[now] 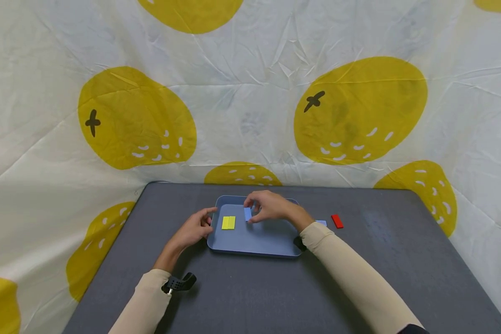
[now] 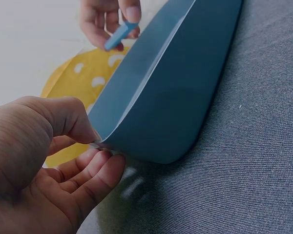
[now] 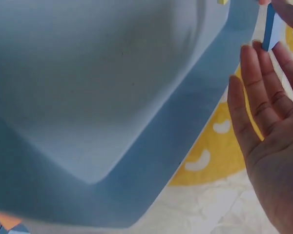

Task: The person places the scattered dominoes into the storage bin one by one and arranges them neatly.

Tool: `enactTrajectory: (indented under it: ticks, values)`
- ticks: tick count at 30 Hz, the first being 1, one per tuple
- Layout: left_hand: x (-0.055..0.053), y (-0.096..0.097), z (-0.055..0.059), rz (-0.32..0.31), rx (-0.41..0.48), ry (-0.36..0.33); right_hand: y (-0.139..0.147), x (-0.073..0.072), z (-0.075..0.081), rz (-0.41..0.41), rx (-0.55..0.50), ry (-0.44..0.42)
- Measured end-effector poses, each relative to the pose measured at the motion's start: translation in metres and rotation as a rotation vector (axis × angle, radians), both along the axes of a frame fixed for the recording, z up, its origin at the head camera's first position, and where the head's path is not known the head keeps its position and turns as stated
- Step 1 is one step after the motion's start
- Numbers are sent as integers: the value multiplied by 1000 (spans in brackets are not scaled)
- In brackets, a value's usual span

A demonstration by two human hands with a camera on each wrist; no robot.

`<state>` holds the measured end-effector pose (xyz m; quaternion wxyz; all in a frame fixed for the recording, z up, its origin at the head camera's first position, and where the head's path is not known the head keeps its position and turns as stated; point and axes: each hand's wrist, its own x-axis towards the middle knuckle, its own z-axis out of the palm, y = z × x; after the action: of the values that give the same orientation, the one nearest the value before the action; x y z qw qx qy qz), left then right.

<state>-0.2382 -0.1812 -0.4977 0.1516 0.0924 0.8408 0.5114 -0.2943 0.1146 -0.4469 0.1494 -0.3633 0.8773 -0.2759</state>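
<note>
My left hand (image 1: 194, 228) is at the left side of a shallow blue tray (image 1: 254, 243). In the left wrist view its thumb and fingers pinch the tray's rim (image 2: 101, 142) near a corner. Over the tray, my right hand (image 1: 271, 205) holds a small light-blue rectangular block (image 1: 247, 214) between thumb and fingertips. The same block (image 3: 269, 29) stands out at the fingertips in the right wrist view, with the other fingers stretched. Two yellow blocks (image 1: 228, 223) lie side by side on the tray floor, left of the held block.
To the right of the tray a red block (image 1: 337, 221) lies on the dark grey table (image 1: 250, 292). Beside it is another light-blue block (image 1: 321, 223), partly covered by my right forearm. A white cloth with yellow lemon shapes (image 1: 250, 116) hangs behind the table.
</note>
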Motion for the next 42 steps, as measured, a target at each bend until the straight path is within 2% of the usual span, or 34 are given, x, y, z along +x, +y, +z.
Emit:
enactTrajectory:
  ticks: [6,12,17,21,30,42]
  values:
    - [0,0,0,8,0,-4,-11,-5,-8,-43,55,14]
    - [-1,0,-2,13,-11,-2,-21,-9,-17,-16,70,15]
    - [-1,2,-1,15,-12,-4,-29,-12,-24,-54,155,53]
    - [0,3,0,9,-7,-5,-35,-10,-25,-88,236,67]
    - [-1,3,0,-2,2,4,-46,-4,-26,-85,330,96]
    - [-1,2,-1,-9,10,5,-52,2,-26,-84,342,113]
